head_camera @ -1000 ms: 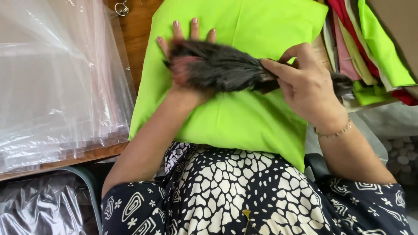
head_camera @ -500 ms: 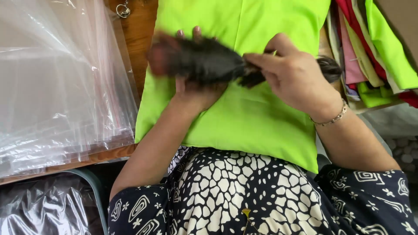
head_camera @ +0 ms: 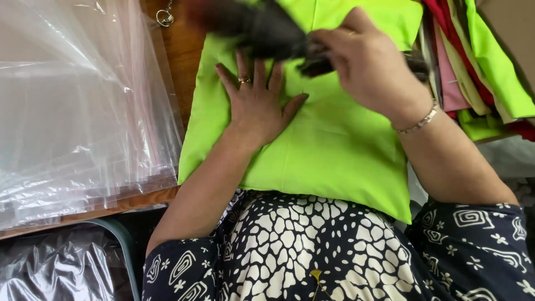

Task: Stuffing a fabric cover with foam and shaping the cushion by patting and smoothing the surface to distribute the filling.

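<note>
A folded lime-green cloth [head_camera: 334, 145] lies on the wooden table in front of me. My left hand [head_camera: 257, 103] rests flat on it with fingers spread, a ring on one finger. My right hand [head_camera: 365, 61], with a bracelet at the wrist, grips a dark bristly brush [head_camera: 262, 28] and holds it just above the cloth's far part, over my left fingertips. The brush is blurred by motion.
A stack of clear plastic bags [head_camera: 78, 111] covers the table at the left. Folded cloths in red, pink, cream and green [head_camera: 473, 61] are piled at the right. A metal ring [head_camera: 165, 18] lies at the far edge. More plastic [head_camera: 56, 267] sits below the table.
The brush has swept leftward and away across the cloth. My left hand slid out from under it and now lies flat lower on the cloth.
</note>
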